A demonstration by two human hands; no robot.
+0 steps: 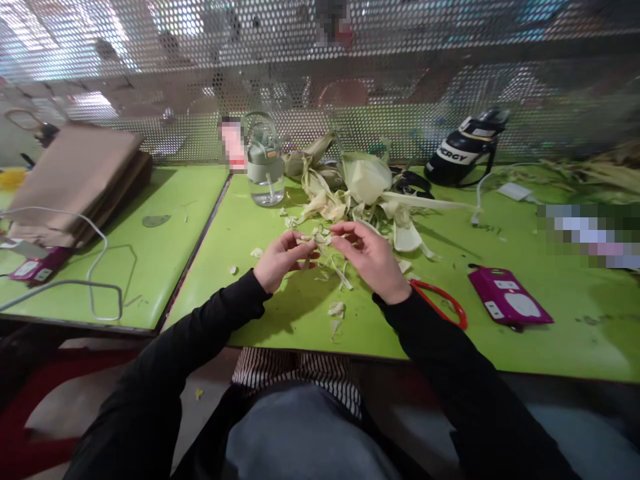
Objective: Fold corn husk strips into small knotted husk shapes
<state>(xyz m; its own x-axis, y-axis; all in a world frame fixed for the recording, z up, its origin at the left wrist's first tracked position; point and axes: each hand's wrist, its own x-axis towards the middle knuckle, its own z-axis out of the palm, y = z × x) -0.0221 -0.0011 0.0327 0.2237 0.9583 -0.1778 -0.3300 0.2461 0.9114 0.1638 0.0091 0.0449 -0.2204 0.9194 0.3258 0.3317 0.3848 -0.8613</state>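
Note:
Both hands meet over the green table (210,280), around a small bunch of pale corn husk pieces (320,235). My left hand (284,257) is closed, pinching the bunch between thumb and fingers. From the other side, my right hand (369,257) has its thumb and forefinger at the bunch's right edge, seemingly pinching a bit of it. Husk scraps (337,309) lie below and around the hands. Just beyond is a heap of larger corn husks (367,179), some broad and pale, some curled into strips.
A clear water bottle (266,167) stands behind my left hand. Right of the heap leans a black bottle (463,150). A red loop (445,297) and a purple power strip (510,297) lie to the right. Brown paper bags (75,180) rest at left; a perforated metal screen (190,100) closes the back.

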